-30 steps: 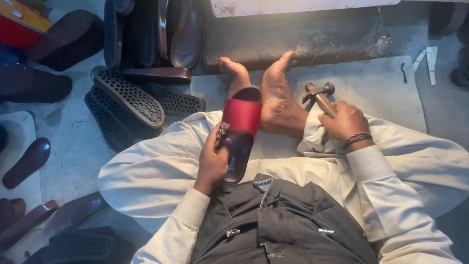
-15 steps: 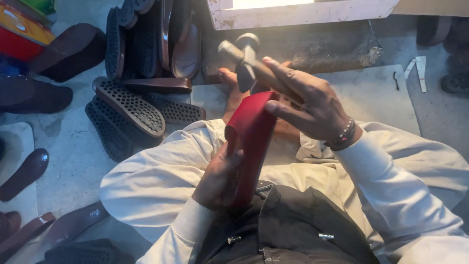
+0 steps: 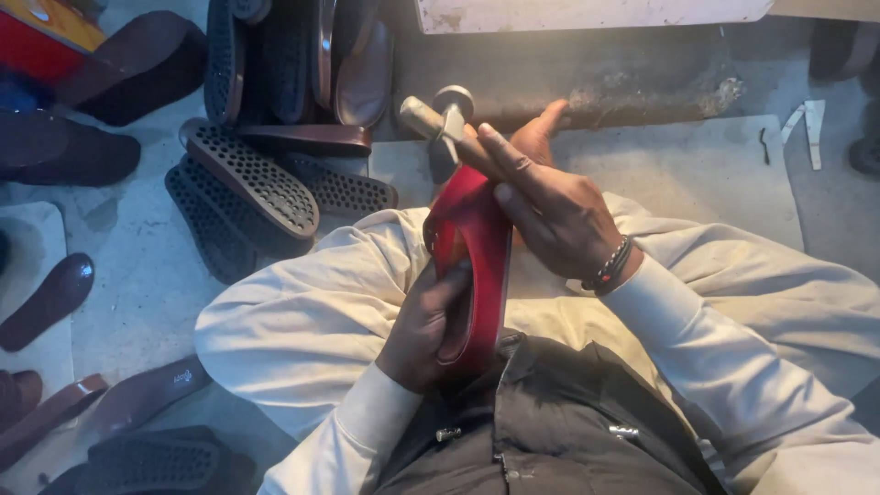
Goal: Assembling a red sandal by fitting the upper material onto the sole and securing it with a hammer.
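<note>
I sit cross-legged on the floor. My left hand (image 3: 423, 323) grips a red sandal (image 3: 477, 247) from below and holds it upright over my lap. My right hand (image 3: 550, 206) is closed around a small hammer (image 3: 438, 119), whose metal head sticks out past the top of the sandal. That hand rests against the sandal's upper part. A bare foot (image 3: 536, 128) shows just behind the hammer hand.
Black studded soles (image 3: 252, 179) and brown soles (image 3: 362, 78) are piled at the upper left. Dark sandals (image 3: 50, 298) lie along the left edge. A low dark block (image 3: 623, 73) runs across the top. A pale mat (image 3: 706, 174) lies on the right.
My right hand lifted the hammer from beside my right knee up to the sandal's top. My left hand raised the sandal upright, closer to the camera.
</note>
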